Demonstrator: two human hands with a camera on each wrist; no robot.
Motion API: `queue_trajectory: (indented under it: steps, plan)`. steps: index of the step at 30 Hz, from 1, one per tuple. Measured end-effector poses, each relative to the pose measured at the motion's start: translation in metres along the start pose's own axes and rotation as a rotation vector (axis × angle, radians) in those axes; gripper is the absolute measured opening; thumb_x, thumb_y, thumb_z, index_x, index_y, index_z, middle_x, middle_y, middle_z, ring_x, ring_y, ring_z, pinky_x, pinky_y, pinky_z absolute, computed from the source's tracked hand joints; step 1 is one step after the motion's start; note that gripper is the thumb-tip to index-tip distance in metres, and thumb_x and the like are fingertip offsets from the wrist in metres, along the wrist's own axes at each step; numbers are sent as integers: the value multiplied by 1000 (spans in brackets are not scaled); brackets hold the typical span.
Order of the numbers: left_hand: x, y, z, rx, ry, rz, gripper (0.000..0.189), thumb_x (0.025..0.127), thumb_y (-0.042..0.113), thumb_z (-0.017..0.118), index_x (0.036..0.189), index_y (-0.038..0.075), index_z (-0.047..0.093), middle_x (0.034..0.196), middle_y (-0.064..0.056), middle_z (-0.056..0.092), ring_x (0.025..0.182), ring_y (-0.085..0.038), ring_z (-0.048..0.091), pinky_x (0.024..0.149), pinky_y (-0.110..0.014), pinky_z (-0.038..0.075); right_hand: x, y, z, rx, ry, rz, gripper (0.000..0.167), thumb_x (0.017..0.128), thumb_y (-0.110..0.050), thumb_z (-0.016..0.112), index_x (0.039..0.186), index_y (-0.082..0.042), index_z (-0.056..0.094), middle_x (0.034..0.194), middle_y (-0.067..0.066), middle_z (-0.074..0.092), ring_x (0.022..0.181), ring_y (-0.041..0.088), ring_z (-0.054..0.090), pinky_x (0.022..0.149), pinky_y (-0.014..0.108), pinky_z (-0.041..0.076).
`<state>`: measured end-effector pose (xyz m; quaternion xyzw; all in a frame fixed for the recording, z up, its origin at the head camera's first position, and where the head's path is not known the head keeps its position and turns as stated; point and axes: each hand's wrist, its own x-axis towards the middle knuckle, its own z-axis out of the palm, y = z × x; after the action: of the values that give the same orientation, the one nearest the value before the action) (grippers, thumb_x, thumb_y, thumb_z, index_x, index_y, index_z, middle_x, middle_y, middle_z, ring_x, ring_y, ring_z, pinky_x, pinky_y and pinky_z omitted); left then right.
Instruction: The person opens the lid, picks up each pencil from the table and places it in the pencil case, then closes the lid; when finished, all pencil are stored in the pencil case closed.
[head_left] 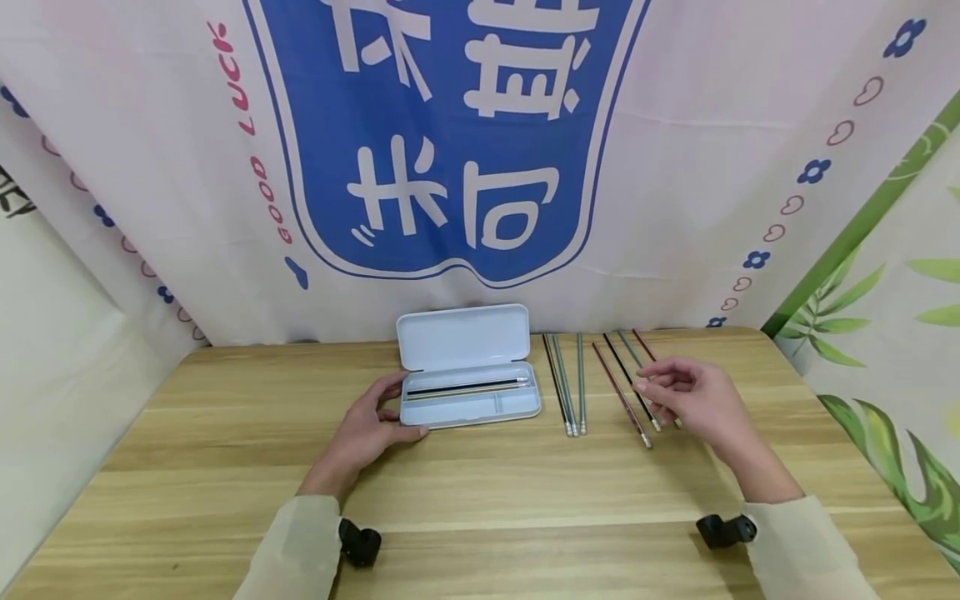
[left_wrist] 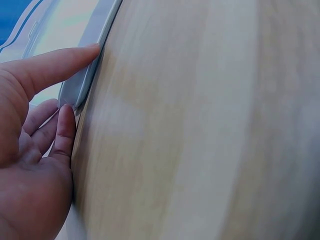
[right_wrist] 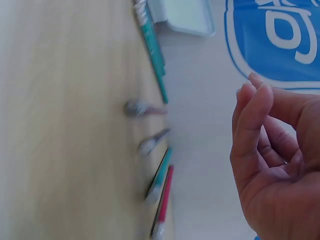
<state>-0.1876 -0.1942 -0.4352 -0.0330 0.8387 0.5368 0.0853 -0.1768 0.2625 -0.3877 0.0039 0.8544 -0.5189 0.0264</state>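
Note:
A pale blue pencil case (head_left: 465, 415) lies with its lid (head_left: 463, 337) raised at the back. Dark pencils (head_left: 465, 388) lie in its long rear compartment. My left hand (head_left: 367, 429) holds the case's left end, the thumb along the front edge and the fingers at the end. To the right, my right hand (head_left: 693, 400) hovers over several spread pencils: a red pencil (head_left: 621, 393), a black pencil (head_left: 630, 379), a teal one and another red one partly hidden beneath it. Its thumb and fingertips are bent close together, and nothing shows between them in the right wrist view.
Between the case and the spread pencils lie a black pencil (head_left: 557, 383) and two teal pencils (head_left: 581, 383), white eraser ends towards me. The wooden table (head_left: 525, 508) ends at a printed cloth (head_left: 660, 208) hanging behind. Black wrist mounts (head_left: 360, 543) stick out from both sleeves.

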Motion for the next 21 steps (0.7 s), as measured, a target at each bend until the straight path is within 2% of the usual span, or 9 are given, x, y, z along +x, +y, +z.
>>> queue_trajectory:
  steps: [7, 11, 21]
  plan:
    - [1, 1, 0, 3, -2, -3, 94, 81, 14, 93, 162, 22, 46, 160, -14, 51, 118, -31, 60, 90, -31, 52, -5, 25, -17, -19, 27, 48, 42, 102, -23, 77, 131, 6, 67, 92, 5, 76, 74, 13, 71, 66, 31, 62]
    - [1, 2, -1, 3, 4, -9, 94, 82, 13, 93, 162, 21, 46, 160, -14, 51, 119, -31, 60, 91, -31, 52, -4, 35, -27, -21, 12, 87, 45, 101, -23, 78, 132, 8, 66, 91, 2, 76, 75, 13, 71, 66, 30, 61]
    - [1, 2, -1, 4, 2, -8, 93, 82, 13, 93, 162, 21, 46, 159, -14, 52, 119, -31, 60, 92, -31, 51, -3, 49, -39, -10, 21, 173, 45, 100, -24, 79, 130, 7, 68, 86, -5, 76, 72, 12, 69, 63, 30, 59]
